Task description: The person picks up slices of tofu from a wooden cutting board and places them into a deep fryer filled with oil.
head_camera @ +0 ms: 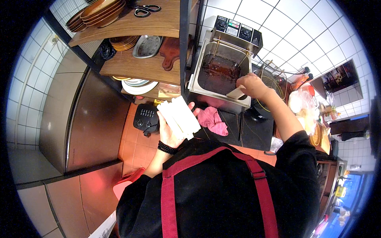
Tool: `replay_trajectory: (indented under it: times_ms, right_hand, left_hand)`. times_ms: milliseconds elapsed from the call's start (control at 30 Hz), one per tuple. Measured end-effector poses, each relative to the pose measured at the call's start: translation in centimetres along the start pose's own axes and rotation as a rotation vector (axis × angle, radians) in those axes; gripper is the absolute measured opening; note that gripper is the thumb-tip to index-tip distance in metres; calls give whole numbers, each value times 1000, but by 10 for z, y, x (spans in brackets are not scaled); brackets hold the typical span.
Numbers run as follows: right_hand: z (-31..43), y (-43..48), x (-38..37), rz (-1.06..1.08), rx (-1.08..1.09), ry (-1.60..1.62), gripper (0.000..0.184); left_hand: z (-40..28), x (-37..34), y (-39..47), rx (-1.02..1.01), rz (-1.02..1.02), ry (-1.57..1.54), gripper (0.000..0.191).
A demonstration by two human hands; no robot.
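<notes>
My left hand (168,132), with a black bead bracelet at the wrist, supports a stack of long white food pieces (180,117). They are overexposed, so their exact kind cannot be told. My right hand (252,85) reaches over the near right corner of an electric deep fryer (195,83). Between its fingers is one pale, elongated food piece (236,93), low and slanting at the fryer's inner edge. Whether its end touches the dark oil (218,76) is unclear. The fryer's control box (238,31), with two knobs, stands at the back.
A pink cloth (212,120) lies on the dark counter (256,135) before the fryer. Right of it is a wire fry basket (272,78). On the left, wooden shelves (140,64) hold plates, a cutting board (171,53) and scissors (146,10). A black appliance (146,116) sits low left.
</notes>
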State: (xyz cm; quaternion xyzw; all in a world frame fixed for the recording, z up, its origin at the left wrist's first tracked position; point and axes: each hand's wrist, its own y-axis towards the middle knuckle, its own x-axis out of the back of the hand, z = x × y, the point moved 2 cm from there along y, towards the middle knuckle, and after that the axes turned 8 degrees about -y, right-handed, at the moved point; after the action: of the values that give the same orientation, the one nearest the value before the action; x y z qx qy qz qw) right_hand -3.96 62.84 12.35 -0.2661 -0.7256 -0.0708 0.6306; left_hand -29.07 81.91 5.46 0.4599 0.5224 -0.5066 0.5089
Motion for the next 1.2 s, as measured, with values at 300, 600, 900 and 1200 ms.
replay_trajectory:
  times_ms: [300,600,900,1200]
  right_hand:
    - [2,2,0,7,22,-20,12]
    - [-1,3,9,-59,17,30,14]
    - [0,7,-8,3,77,-3,18]
    - [34,-3,86,-164,134,55,12]
  left_hand:
    - [-1,0,-1,-1,11,27,89]
    - [-2,1,-1,-9,15,17,90]
    - [-1,1,0,-7,-16,1,88]
    - [0,5,2,18,26,-65,81]
